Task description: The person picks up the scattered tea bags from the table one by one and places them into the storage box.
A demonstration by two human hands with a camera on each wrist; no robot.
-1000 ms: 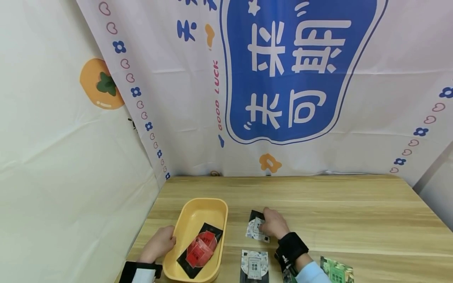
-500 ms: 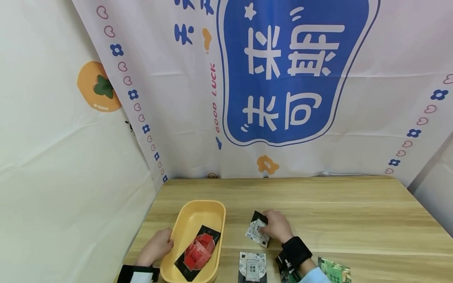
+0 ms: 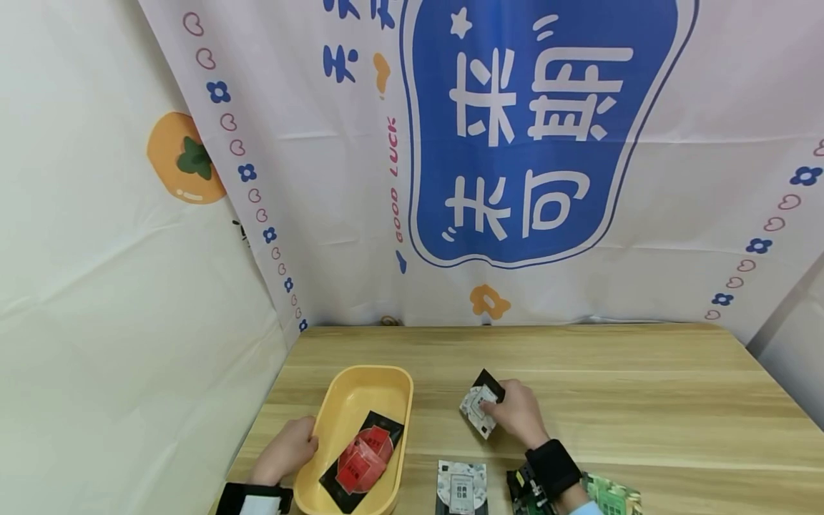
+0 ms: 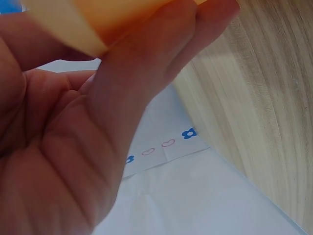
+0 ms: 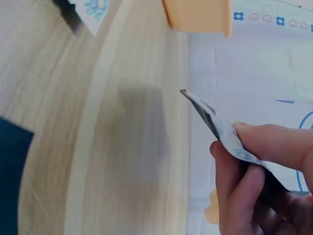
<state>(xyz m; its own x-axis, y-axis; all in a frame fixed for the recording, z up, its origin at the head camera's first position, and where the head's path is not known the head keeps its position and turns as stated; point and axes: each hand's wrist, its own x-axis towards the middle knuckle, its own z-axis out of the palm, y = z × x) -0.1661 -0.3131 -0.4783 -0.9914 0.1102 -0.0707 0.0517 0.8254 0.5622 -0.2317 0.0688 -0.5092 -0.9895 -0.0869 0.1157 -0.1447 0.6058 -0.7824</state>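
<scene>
My right hand (image 3: 520, 413) pinches a black-and-white sachet (image 3: 481, 406) between thumb and fingers, tilted above the wooden table. In the right wrist view the sachet (image 5: 230, 139) shows edge-on, bent a little, and its shadow falls on the wood. At the left, my left hand (image 3: 287, 449) grips the side rim of a yellow plastic tub (image 3: 331, 408), thumb and fingers around the wall. Inside the tub lie red-and-black sachets (image 3: 365, 458), one on top of another. Close up, the left wrist view has the fingers (image 4: 132, 68) curled at the tub's wall (image 4: 132, 19).
Another black-and-white sachet (image 3: 462, 488) lies at the front of the table, right of the tub. Green sachets (image 3: 611, 495) lie farther right, partly behind the right wrist strap (image 3: 552, 468). A printed cloth (image 3: 347, 214) hangs behind the table's back edge.
My right hand has lifted the black-and-white sachet off the table and shifted it slightly right, tilting it. My left hand keeps its grip on the tub.
</scene>
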